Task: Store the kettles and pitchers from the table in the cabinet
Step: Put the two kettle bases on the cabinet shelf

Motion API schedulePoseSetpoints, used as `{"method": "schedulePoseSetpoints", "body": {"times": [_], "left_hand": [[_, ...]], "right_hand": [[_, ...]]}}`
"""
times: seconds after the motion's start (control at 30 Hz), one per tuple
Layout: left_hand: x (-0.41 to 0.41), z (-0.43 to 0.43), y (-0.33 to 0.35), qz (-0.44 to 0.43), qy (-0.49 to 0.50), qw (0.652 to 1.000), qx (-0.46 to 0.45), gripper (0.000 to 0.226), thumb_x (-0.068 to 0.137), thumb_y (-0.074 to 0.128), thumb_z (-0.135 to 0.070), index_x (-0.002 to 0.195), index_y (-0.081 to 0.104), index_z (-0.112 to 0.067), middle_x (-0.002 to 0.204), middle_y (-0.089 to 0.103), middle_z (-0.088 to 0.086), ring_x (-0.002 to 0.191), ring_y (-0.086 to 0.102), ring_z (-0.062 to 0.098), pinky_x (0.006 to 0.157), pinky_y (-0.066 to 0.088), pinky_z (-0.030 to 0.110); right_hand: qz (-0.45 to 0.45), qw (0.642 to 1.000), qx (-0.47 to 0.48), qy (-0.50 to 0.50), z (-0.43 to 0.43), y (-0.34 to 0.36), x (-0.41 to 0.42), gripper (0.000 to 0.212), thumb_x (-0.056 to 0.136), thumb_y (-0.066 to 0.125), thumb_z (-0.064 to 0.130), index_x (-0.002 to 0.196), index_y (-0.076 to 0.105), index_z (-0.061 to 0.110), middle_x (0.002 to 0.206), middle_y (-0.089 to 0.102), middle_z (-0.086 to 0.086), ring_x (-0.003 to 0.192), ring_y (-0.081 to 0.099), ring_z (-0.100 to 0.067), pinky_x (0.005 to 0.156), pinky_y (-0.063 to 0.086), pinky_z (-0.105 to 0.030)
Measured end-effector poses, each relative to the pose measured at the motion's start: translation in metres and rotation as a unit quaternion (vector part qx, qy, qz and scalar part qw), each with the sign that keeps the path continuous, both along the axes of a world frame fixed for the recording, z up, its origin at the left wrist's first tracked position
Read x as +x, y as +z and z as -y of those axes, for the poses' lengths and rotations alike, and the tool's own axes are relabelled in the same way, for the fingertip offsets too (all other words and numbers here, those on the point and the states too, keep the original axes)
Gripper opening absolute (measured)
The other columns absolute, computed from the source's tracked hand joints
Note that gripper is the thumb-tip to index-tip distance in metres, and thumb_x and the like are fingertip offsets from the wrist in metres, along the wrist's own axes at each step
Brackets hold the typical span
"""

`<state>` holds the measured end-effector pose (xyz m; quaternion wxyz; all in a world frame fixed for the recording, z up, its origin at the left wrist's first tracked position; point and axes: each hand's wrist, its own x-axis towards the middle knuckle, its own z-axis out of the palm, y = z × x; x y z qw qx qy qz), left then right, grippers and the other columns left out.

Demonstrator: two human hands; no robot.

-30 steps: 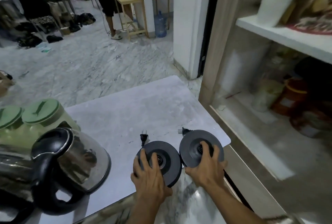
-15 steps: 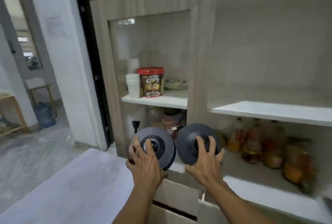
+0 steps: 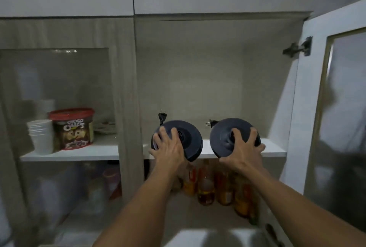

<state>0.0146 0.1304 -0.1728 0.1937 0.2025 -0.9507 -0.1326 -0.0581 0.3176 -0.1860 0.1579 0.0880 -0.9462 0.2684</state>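
I hold two round dark kettle bases, tilted towards me, at the front edge of the white cabinet shelf (image 3: 273,150). My left hand (image 3: 168,147) grips the left kettle base (image 3: 190,139), whose plug (image 3: 162,117) sticks up above it. My right hand (image 3: 242,149) grips the right kettle base (image 3: 223,139), and its plug (image 3: 211,123) points left. Both bases are level with the shelf edge, in the open right-hand compartment. No kettle or pitcher is in view.
The open glass cabinet door (image 3: 336,118) stands at the right. Behind glass on the left shelf are a red-lidded cereal tub (image 3: 72,128) and stacked white cups (image 3: 41,135). Several bottles (image 3: 206,185) stand on the lower shelf. The white table edge (image 3: 208,236) is below.
I turned from the table to the cabinet and raised both kettle bases from the tabletop to the upper shelf. My hands moved apart.
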Motion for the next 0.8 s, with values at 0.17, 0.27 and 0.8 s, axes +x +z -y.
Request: {"method": "schedulePoseSetpoints", "body": {"times": [0.17,0.27,0.8], "left_hand": [[-0.088,-0.009,0.012,0.042,-0.005,0.999,0.014,0.123,0.056,0.089,-0.048,0.145,0.009,-0.021,0.155,-0.005,0.012,0.143,-0.001,0.041,0.106,0.026,0.067],[-0.136,0.001,0.011,0.076,0.003,0.997,0.012,0.126,0.054,0.089,-0.05,0.147,0.008,-0.021,0.154,-0.001,0.013,0.143,0.002,0.039,0.107,0.028,0.066],[-0.368,0.087,-0.008,0.301,-0.092,0.949,0.01,0.15,0.05,0.083,-0.066,0.154,-0.014,-0.017,0.162,-0.002,0.01,0.148,0.005,0.038,0.115,0.027,0.053]], "right_hand": [[0.035,0.999,0.028,-0.008,-0.006,0.014,-0.088,0.102,0.065,0.081,0.042,0.147,0.02,0.039,0.158,-0.016,-0.008,0.137,0.018,-0.055,0.098,0.049,-0.054],[0.086,0.995,0.047,-0.006,0.005,0.012,-0.136,0.101,0.067,0.081,0.042,0.147,0.02,0.037,0.16,-0.015,-0.01,0.139,0.013,-0.057,0.099,0.047,-0.053],[0.275,0.948,0.156,0.017,0.073,0.005,-0.349,0.117,0.045,0.079,0.052,0.146,0.025,0.027,0.146,0.032,-0.015,0.133,0.039,-0.032,0.087,0.05,-0.038]]}}
